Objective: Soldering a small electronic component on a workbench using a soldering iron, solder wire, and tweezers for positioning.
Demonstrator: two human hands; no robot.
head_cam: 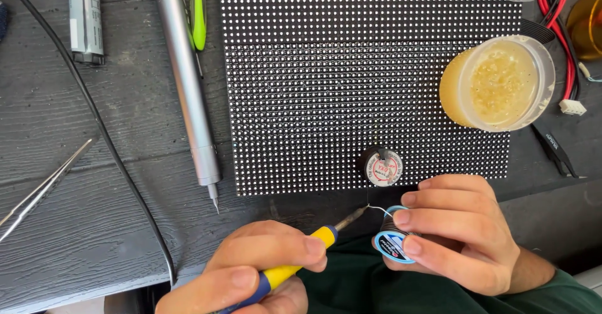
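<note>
Here, in the head view, a soldering iron with a yellow-and-blue handle (295,264) is gripped in the closed left hand (251,273), pen-fashion. Its long axis is laid from lower left to upper right, and its dark metal tip (352,219) is brought almost to the free end of a thin silver solder wire (378,210); whether the two touch cannot be told. The wire is fed from a small blue-rimmed spool (390,246), which is held between the curled fingers and thumb of the right hand (458,232). The meeting point is placed between the hands, just in front of both, with the spool hand slightly nearer to it.

Just beyond the wire end, a large black panel studded with rows of white dots (370,76) is laid flat on the dark wooden counter (94,226). A second small spool with a white-and-red label (381,165) is set on the near edge of the panel. A round clear tub of yellowish paste (498,83) is seen at the panel's right edge, and a long silver pen-shaped tool (187,88) and metal tweezers (44,188) are laid to the left.
</note>
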